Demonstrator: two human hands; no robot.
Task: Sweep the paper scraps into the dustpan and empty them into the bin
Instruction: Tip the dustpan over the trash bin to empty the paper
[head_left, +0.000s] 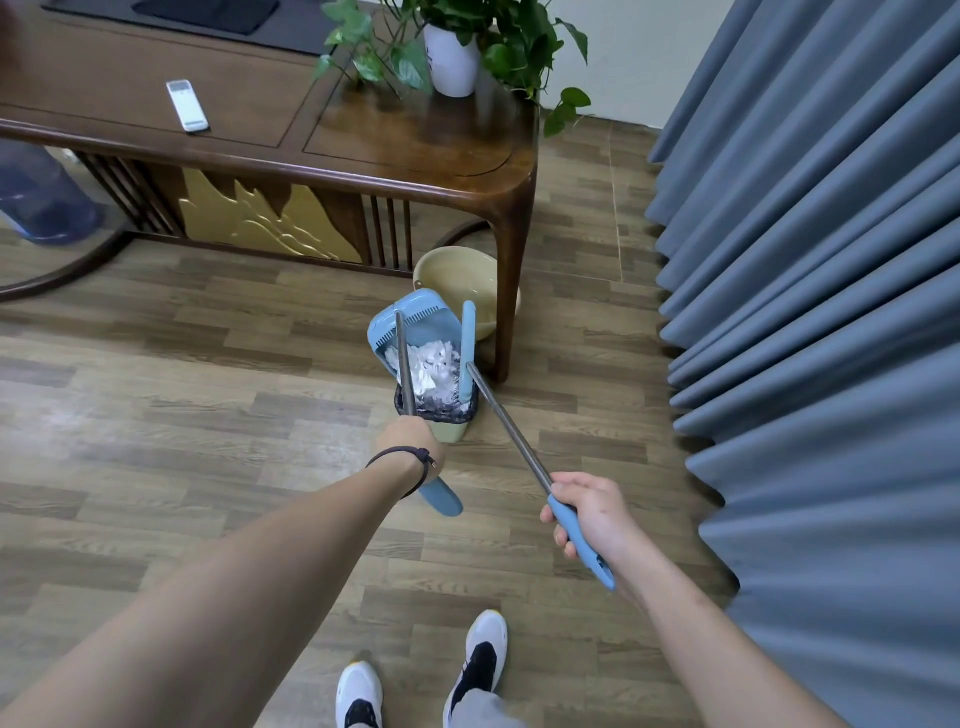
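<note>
A blue dustpan (410, 319) is tilted over a small green bin (453, 431) lined with a black bag, in the middle of the floor. White paper scraps (436, 366) lie across the pan's mouth and the bin's opening. My left hand (410, 441) grips the dustpan's metal pole near its blue handle end. My right hand (589, 514) holds the broom's blue handle (576, 535); its metal pole runs up-left to the blue broom head (467, 353), which stands at the bin's right edge against the scraps.
A dark wooden table (415, 150) stands behind the bin, with a potted plant (452, 52) and a white remote (187, 105) on it. A beige basin (462, 275) sits under its corner leg. Grey curtains (831, 312) hang along the right. My shoes (421, 675) are below.
</note>
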